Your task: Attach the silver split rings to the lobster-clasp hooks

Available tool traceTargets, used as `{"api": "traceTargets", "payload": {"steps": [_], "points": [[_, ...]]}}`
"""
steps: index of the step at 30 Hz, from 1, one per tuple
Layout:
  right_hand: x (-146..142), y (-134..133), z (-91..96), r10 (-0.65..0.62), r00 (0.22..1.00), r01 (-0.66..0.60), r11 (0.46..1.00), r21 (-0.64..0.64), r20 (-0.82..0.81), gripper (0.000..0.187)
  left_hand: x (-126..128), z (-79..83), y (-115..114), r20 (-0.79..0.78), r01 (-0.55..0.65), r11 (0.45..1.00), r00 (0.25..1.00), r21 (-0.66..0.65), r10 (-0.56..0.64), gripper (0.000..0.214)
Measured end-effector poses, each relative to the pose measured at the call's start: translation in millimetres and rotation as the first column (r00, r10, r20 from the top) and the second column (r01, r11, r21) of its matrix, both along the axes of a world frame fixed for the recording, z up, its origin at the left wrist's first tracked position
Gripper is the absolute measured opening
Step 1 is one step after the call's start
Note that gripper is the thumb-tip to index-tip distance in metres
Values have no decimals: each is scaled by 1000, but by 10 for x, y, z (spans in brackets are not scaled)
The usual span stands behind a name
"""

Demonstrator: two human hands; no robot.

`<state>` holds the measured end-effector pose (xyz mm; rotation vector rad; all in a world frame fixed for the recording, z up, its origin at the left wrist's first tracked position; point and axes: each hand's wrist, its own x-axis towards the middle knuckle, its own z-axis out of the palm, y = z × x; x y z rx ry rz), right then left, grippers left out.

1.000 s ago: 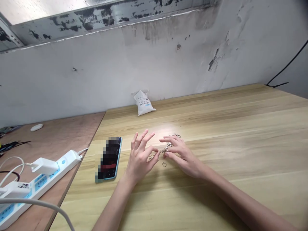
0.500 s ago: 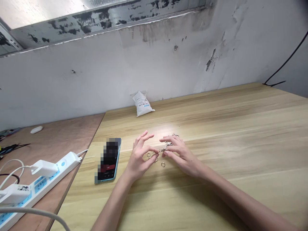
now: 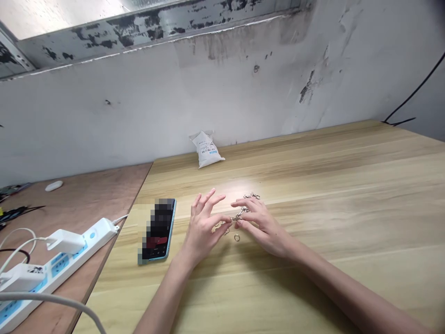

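Observation:
My left hand [image 3: 203,228] is closed in a pinch, thumb and index fingertip meeting at a small metal ring that is mostly hidden; its other fingers are raised. Close beside it, my right hand [image 3: 264,227] pinches a small silvery swivel clasp [image 3: 237,216] between thumb and fingers. The two pinches almost touch. Under the left fingertips several loose split rings [image 3: 227,230] lie partly covered. A single split ring [image 3: 237,237] rests on the table just below the hands. More metal clasps [image 3: 255,195] lie beyond the right fingers, partly hidden by them.
A phone [image 3: 160,232] lies left of my left hand on the wooden table [image 3: 313,176]. Toward the wall stands a white plastic packet [image 3: 208,155]. On the lower brown surface at left are a power strip [image 3: 100,232] with plugged chargers and a cable [image 3: 52,298].
My left fingertips have moved slightly right, toward the clasp, and now cover more of the loose rings. The right hand keeps its grip almost in place. The view has shifted slightly.

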<state>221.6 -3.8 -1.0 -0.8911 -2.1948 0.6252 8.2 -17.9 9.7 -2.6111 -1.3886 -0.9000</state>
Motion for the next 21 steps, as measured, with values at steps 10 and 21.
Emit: {"api": "traceTargets", "payload": {"steps": [10,21], "points": [[116,156,-43,-117,975,84,982,170,192,22,-211,-14,88,-83,-80,965,995,-248,61,6],[345,428,-240,-160,959,116,975,191,233,10,-272,-16,96,-53,-16,933,999,-361,-3,10]]}}
